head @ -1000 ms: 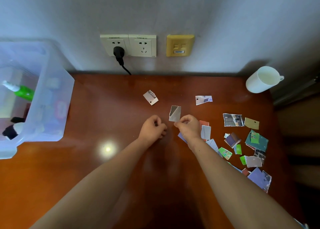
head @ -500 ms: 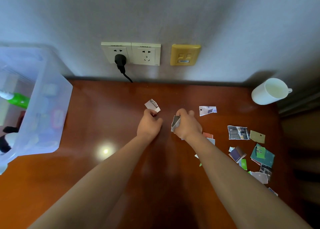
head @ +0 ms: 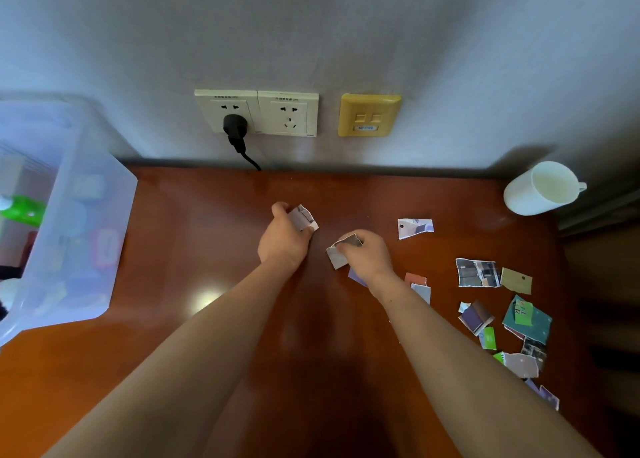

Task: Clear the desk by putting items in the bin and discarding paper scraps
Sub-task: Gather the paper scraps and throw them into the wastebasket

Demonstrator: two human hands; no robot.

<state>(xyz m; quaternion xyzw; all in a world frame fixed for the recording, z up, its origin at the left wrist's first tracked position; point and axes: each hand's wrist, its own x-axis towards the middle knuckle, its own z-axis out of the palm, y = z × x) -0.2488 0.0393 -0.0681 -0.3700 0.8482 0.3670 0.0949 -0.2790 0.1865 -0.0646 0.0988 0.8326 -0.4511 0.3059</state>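
Note:
My left hand point(head: 284, 238) pinches a small white and purple paper scrap point(head: 304, 218) at the middle of the brown desk point(head: 207, 236). Just to its right, my right hand point(head: 367, 255) holds a grey folded scrap point(head: 341, 251), with another scrap partly hidden under the wrist. One torn scrap point(head: 415, 227) lies alone further right. Several more coloured scraps point(head: 478, 273) are spread along the desk's right side. The clear plastic bin point(head: 76, 222) stands at the left edge with a green bottle point(head: 24, 210) and other items inside.
A white mug point(head: 542, 187) stands at the back right corner. Wall sockets with a black plug point(head: 235, 127) and its cable sit above the desk's back edge, beside a yellow wall plate point(head: 369, 115). The desk drops off on the right.
My left hand reached forward and picked up the white scrap that lay on the desk. My right hand kept its grey scrap and lowered it a little.

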